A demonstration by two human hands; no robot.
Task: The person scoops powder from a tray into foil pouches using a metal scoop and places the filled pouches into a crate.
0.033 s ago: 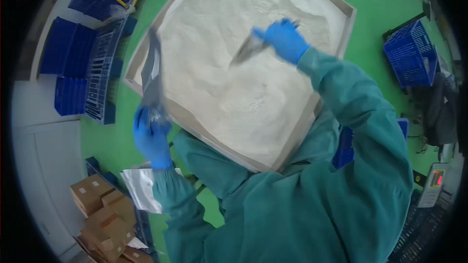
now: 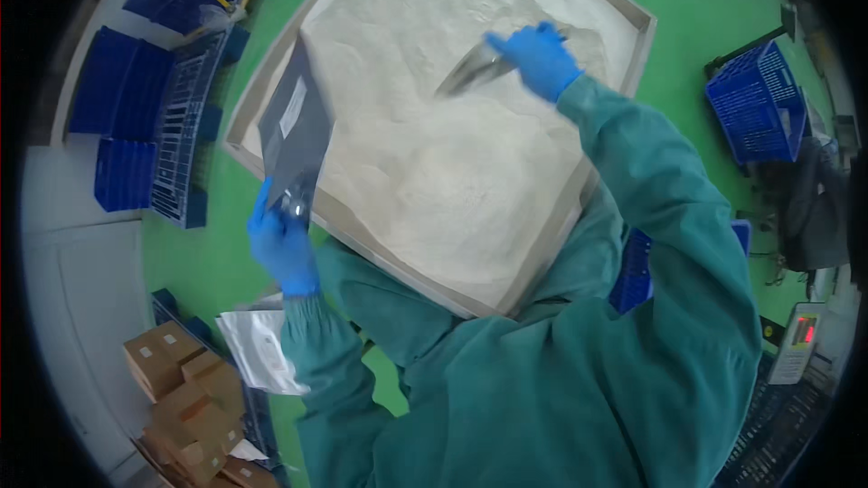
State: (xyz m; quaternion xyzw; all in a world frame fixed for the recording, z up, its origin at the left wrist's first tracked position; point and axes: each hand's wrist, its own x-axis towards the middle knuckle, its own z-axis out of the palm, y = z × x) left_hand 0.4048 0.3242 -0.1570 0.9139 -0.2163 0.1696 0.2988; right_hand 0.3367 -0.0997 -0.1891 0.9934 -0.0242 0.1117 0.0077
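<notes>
A wide shallow tray (image 2: 411, 282) in front of me holds a broad bed of off-white powder (image 2: 470, 190). My right hand (image 2: 542, 61), in a blue glove, is closed around a metal scoop (image 2: 476, 70) over the far right part of the powder. The scoop's tip points left and down toward the powder; whether it touches is unclear. My left hand (image 2: 282, 244), also gloved in blue, grips the lower end of a silver-grey foil bag (image 2: 298, 126) with a white label. The bag stands up over the tray's left edge, and its opening cannot be made out.
More silver foil bags (image 2: 260, 351) lie by my left forearm. Cardboard boxes (image 2: 194, 398) are stacked at lower left, and blue crates (image 2: 122, 81) stand at far left. To the right are a blue basket (image 2: 758, 104) and a scale display (image 2: 796, 343).
The foil bag has turned so its broad labelled face shows. My right hand and the scoop have shifted slightly to the right and up.
</notes>
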